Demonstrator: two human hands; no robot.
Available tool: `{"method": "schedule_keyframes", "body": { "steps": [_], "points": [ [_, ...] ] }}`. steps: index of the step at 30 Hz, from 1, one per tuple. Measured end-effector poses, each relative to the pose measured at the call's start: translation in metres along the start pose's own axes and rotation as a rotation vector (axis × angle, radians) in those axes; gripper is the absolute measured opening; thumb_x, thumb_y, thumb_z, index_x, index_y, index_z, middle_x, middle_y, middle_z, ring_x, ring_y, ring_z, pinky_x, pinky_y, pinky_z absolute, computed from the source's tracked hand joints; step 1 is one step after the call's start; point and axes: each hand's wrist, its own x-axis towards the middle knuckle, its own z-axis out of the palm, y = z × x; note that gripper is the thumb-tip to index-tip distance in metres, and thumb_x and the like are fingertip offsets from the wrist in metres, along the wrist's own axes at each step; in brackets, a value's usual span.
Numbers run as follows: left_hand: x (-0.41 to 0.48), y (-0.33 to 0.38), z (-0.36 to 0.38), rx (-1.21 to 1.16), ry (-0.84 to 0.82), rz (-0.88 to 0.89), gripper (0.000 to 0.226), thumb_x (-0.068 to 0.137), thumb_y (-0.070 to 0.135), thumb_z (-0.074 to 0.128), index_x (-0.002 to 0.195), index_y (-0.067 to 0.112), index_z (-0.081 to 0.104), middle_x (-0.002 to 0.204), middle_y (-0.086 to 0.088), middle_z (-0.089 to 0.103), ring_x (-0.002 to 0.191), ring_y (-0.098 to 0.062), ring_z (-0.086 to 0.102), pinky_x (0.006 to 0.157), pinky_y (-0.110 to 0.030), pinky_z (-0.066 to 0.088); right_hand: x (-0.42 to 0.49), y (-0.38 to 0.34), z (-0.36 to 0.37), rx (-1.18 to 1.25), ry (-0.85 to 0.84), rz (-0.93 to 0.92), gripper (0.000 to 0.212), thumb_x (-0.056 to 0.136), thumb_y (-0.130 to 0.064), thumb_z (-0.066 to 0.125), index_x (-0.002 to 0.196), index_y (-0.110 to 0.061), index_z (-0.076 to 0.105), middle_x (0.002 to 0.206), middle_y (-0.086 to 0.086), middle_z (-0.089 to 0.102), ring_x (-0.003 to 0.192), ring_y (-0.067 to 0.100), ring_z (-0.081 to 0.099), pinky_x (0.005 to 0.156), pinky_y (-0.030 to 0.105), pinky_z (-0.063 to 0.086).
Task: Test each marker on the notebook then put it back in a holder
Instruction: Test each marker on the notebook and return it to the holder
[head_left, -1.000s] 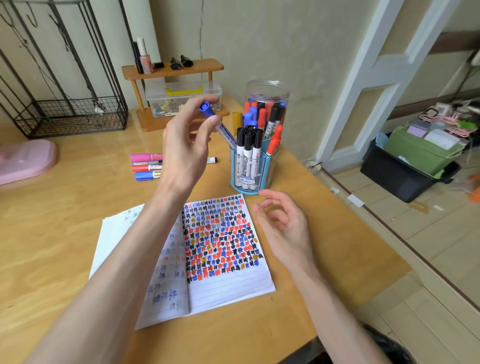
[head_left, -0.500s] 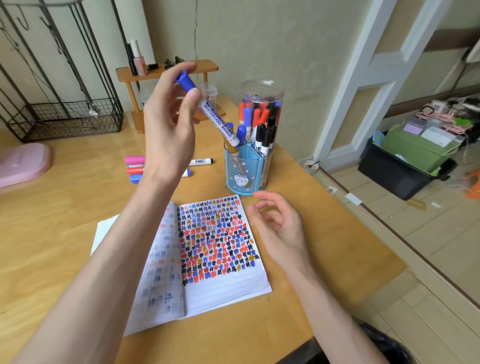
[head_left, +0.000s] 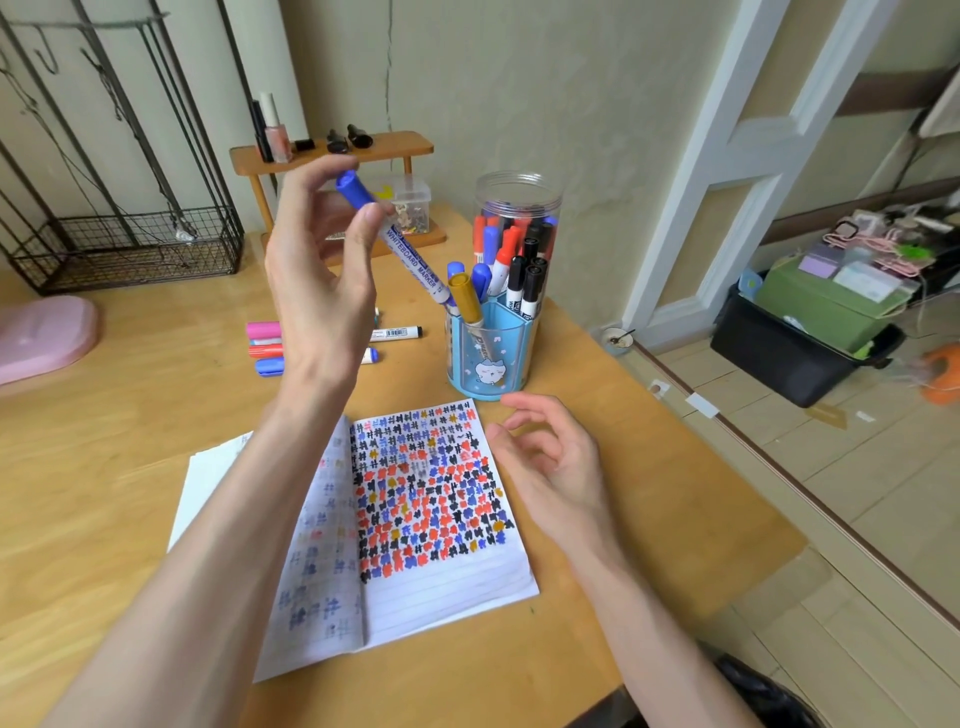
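Note:
My left hand (head_left: 317, 280) is raised over the table and pinches a blue-capped whiteboard marker (head_left: 402, 249) near its cap. The marker slants down to the right, its lower end at the rim of the blue holder (head_left: 488, 353). That holder has several markers standing in it, blue, gold, black and red. Behind it stands a clear round jar (head_left: 519, 208) with more markers. The open notebook (head_left: 415, 519) lies below, its right page covered in coloured marks. My right hand (head_left: 550, 467) hovers at the notebook's right edge, fingers loosely curled, holding nothing.
Several loose markers (head_left: 270, 348) lie on the wooden table (head_left: 104, 467) left of the holder. A wooden shelf (head_left: 332, 150) with small bottles and a clear box stands at the back. A wire rack (head_left: 130, 244) is at far left, a pink object (head_left: 41, 332) beside it. The table's edge drops to the floor on the right.
My left hand has lowered the blue marker slightly toward the blue holder, its lower end now at the holder's rim. My right hand stays in place beside the notebook.

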Motion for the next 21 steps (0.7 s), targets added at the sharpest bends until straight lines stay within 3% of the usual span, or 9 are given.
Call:
{"method": "schedule_keyframes", "body": {
  "steps": [11,21],
  "points": [
    [-0.005,-0.008,0.009,-0.031,-0.043,-0.107,0.019,0.102,0.019,0.063,0.115,0.007,0.056,0.104,-0.002,0.078,0.102,-0.013,0.075,0.089,-0.05,0.059,0.0,0.001,-0.001,-0.011,-0.003,-0.008,0.024,0.093,-0.023,0.079,0.114,-0.028,0.07,0.101,0.002,0.069,0.078,0.016,0.07,0.073,0.034,0.057],
    [-0.001,-0.012,0.014,-0.034,-0.198,-0.114,0.02,0.105,0.017,0.061,0.122,0.009,0.055,0.104,0.002,0.077,0.102,-0.007,0.073,0.086,-0.037,0.06,0.0,0.002,-0.001,-0.018,-0.008,-0.001,0.023,0.093,-0.022,0.079,0.114,-0.028,0.07,0.101,-0.001,0.069,0.08,0.014,0.07,0.073,0.03,0.057]
  ]
}}
